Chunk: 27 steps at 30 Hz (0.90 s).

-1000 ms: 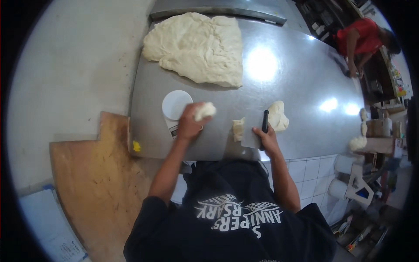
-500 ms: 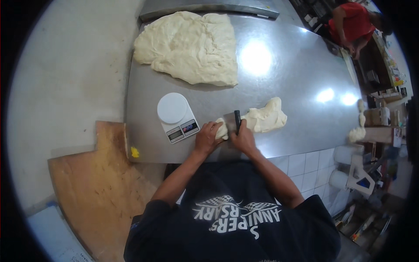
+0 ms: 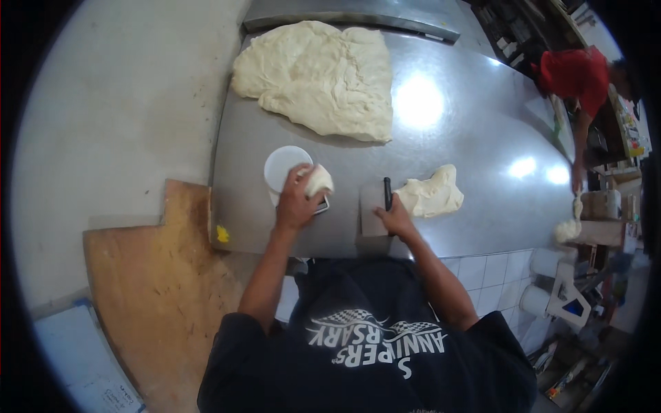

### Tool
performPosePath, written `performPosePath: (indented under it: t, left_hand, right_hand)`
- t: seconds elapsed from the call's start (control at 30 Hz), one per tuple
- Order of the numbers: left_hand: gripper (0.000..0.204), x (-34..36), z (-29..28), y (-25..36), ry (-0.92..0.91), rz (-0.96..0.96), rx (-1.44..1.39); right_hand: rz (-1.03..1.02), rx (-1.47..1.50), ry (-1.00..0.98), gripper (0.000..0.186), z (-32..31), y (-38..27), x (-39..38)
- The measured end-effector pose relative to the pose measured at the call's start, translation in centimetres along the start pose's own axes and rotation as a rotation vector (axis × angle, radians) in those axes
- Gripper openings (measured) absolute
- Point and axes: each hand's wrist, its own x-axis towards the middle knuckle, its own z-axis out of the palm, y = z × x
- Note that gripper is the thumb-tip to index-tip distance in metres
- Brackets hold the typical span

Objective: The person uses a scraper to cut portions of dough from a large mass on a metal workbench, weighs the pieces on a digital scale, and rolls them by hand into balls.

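Note:
My left hand is closed on a small piece of dough beside the round plate of a white kitchen scale. Hand and dough cover most of the scale's display. My right hand grips a dough scraper by its black handle, its flat metal blade pointing left just above or on the table. Right of the scraper lies a longer strip of dough. Farther off, a large flat mass of pale dough spreads over the table's far left part.
The steel table ends in front of my body. A steel ledge stands behind the big dough. At the far right, a person in red reaches toward dough on the table's right end. A wooden board lies at lower left.
My left hand has carried the small dough piece left and away from me, to the scale. The scraper stays in my right hand near the strip. The other person's arm now stretches toward the dough.

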Motion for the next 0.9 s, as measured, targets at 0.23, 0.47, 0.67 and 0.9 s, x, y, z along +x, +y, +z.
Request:
performPosePath:
  t: [0.23,0.47,0.67,0.9]
  left_hand:
    - [0.077,1.6,-0.1,-3.2,0.031,-0.035,0.547]
    - [0.06,-3.1,11.9,0.7,-0.244,0.351,0.343]
    - [0.035,-3.1,11.9,0.8,-0.154,0.296,0.104]
    - [0.025,-4.6,11.0,0.5,-0.06,0.256,0.085]
  right_hand:
    - [0.327,0.937,-0.153,0.033,-5.2,-4.3,-1.9]
    - [0.197,0.672,-0.091,0.038,-6.6,-4.8,-2.6]
    - [0.178,0.345,-0.085,0.044,-5.4,-5.8,-4.4]
    - [0.024,-0.015,-0.055,0.048,-4.0,-4.6,-3.6]
